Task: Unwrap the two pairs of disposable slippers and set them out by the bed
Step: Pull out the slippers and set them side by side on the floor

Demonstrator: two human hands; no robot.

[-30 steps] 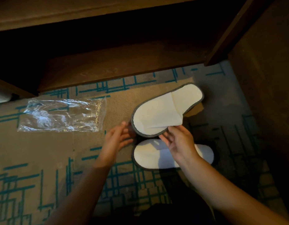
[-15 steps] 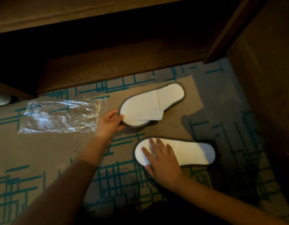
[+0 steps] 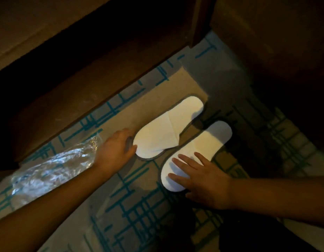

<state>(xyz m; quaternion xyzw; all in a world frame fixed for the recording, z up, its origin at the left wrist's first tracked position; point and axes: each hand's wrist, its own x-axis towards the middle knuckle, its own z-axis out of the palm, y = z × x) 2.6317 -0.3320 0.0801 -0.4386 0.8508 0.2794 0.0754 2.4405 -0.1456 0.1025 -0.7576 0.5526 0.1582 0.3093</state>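
Head: slippers [image 3: 168, 130] under both hands

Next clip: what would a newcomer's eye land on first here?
Two white slippers lying side by side on the patterned carpet, bright against the dim room. The left hand touches the farther one's toe end; the right hand lies flat on the nearer slipper. Crinkled clear wrapping glints at left.

Patterned carpet [image 3: 139, 206], two white slippers [image 3: 168, 128], plastic wrapper [image 3: 53, 170]

Left hand [image 3: 114, 151] cupped with thumb out; right hand [image 3: 204, 180] flat, fingers spread.
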